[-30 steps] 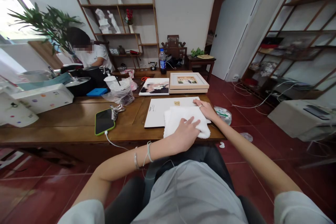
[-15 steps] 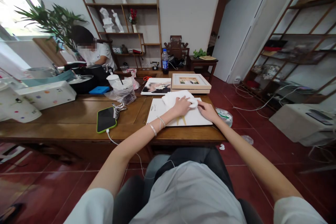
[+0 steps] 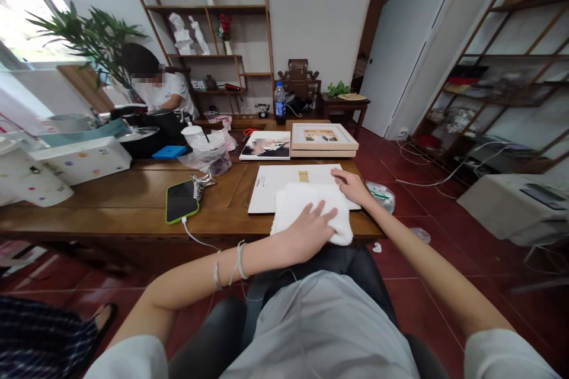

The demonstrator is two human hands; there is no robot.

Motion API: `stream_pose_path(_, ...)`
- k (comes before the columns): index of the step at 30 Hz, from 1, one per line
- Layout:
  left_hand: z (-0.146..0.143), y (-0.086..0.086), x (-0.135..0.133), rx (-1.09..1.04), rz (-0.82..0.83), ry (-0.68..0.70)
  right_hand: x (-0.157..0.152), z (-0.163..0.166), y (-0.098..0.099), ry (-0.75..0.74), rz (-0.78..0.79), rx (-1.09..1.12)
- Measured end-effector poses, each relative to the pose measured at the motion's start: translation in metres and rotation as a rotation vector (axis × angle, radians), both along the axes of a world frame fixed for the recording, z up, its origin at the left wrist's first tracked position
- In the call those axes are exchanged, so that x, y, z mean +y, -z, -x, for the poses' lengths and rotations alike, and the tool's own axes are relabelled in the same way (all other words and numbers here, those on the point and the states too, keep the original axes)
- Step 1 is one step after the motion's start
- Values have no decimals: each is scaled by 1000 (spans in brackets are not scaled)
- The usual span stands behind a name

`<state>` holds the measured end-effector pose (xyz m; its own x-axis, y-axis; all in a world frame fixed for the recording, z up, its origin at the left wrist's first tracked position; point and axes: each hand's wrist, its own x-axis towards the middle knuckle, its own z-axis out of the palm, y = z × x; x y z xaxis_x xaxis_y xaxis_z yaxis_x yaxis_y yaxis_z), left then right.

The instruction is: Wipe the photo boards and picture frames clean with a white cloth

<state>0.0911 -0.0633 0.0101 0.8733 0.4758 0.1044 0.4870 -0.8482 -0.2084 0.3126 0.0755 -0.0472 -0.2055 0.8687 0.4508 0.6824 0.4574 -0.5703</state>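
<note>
My left hand (image 3: pixel 311 232) lies on a white cloth (image 3: pixel 296 196) with its fingers spread, pressing it flat. The cloth covers the near middle of a thin white board (image 3: pixel 265 186) and hangs over the table's front edge. A small tan patch (image 3: pixel 303 176) shows on the board just beyond the cloth. My right hand (image 3: pixel 353 185) rests on the board's right edge, fingers stretched out toward its far corner. Behind the board lie a photo panel (image 3: pixel 265 146) and a pale framed picture (image 3: pixel 324 135) stacked on another flat piece.
On the wooden table (image 3: pixel 213 207) a charging phone (image 3: pixel 181 201) lies to the left, near a plastic-bagged cup (image 3: pixel 208 151) and a blue box (image 3: pixel 169 152). A bottle (image 3: pixel 280 103) stands behind. Another person (image 3: pixel 162 92) sits at the far left. A clear container (image 3: pixel 383 196) is beyond the right edge.
My left hand and the cloth have slid toward me, from the board's far part to its near edge and past it. The right hand stays at the board's right edge.
</note>
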Motion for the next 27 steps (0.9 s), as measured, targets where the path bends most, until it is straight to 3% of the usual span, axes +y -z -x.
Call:
stream_pose_path(4,6,-2,7,-33,41,-11,0,0,0,-2,-1,-16)
stream_pose_path(12,-3,1,124,-134,196,-158,-2,2,-4,27,10,-33)
stream_pose_path(16,-5,-1,150,-200,227,-225,-4,3,-4,26,6,-33)
stream_pose_path(21,1,-2,134,-174,231,-265,-5,5,-4,34,4,-27)
stream_pose_path(27,16,11,52,-94,128,-148,-5,7,-4,37,-14,-50)
